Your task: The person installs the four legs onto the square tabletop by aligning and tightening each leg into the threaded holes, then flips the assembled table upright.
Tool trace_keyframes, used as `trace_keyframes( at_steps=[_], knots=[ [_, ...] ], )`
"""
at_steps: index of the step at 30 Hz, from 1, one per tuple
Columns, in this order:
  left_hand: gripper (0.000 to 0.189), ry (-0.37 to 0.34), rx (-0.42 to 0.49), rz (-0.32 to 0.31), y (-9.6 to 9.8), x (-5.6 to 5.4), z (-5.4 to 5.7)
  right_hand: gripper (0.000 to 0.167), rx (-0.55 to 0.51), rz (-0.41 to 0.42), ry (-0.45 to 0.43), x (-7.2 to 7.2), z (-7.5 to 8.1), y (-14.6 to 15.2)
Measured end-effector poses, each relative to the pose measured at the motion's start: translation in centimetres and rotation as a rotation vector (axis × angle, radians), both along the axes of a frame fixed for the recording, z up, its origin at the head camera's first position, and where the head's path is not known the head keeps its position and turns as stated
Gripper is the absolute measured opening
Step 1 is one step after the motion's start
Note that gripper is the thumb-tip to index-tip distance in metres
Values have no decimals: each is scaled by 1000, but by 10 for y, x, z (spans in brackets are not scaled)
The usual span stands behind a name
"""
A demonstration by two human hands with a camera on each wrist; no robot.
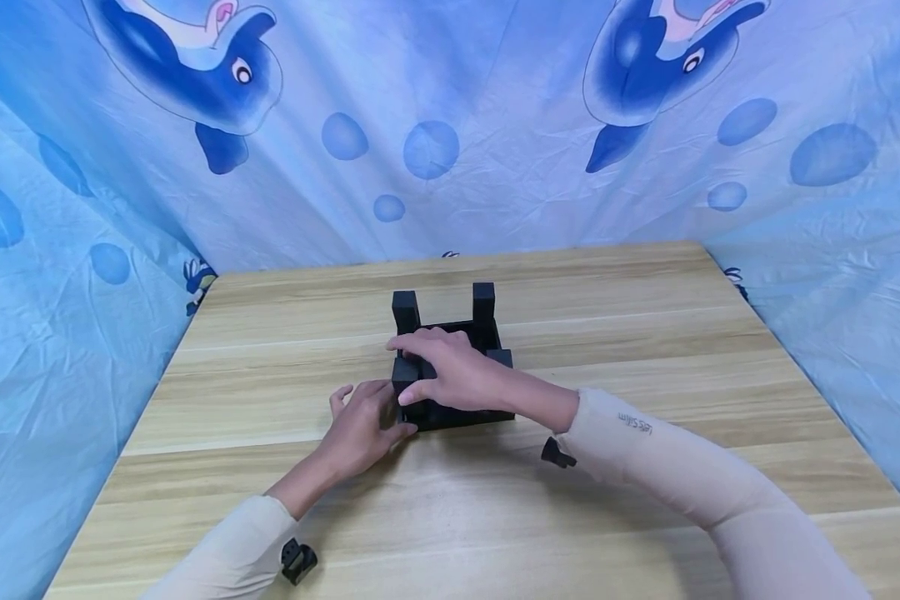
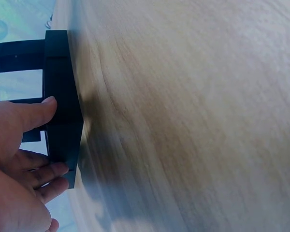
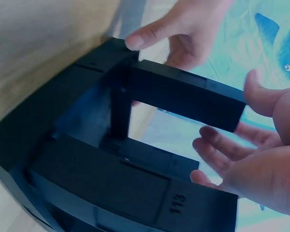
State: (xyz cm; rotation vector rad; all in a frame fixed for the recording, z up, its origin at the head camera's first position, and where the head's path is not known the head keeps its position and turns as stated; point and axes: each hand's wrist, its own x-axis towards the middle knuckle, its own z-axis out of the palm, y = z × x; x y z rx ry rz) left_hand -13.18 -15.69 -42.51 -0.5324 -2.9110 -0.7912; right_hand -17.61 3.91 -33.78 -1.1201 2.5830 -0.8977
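A black stool-like frame (image 1: 465, 414) lies on the wooden table with its square posts pointing up. One post shows the raised digits "113" in the right wrist view. My left hand (image 1: 363, 425) holds the near left corner of the base (image 2: 63, 96), thumb at the front edge and fingers along the side. Over the frame reaches my right hand (image 1: 457, 371), its thumb and fingers on either side of the near left post (image 3: 188, 94). Part of the frame's inside is hidden behind that hand.
The wooden table (image 1: 607, 308) spreads out around the frame. A blue cloth (image 1: 510, 192) with dolphins and bubbles hangs behind and at both sides. Small black wrist devices (image 1: 297, 560) sit below the white sleeves (image 1: 645, 450).
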Motion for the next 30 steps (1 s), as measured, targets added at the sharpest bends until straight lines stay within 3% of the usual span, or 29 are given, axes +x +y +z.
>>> trace_keyframes(
  at_steps=[5,11,18,22,25,30],
  knots=[
    [59,-1,-19,5,0,0,1,49,12,69,51,0,9,4],
    [64,0,-12,6,0,0,1,27,13,31,81,-3,9,1],
    [64,-12,5,4,0,0,1,41,46,-44,47,-4,2,-3],
    [61,-5,-7,2,0,0,1,49,66,11,31,-3,5,0],
    [60,3,-21,4,0,0,1,55,68,70,66,-3,7,3],
    [59,3,-24,7,0,0,1,42,34,103,113,-4,8,4]
  ],
)
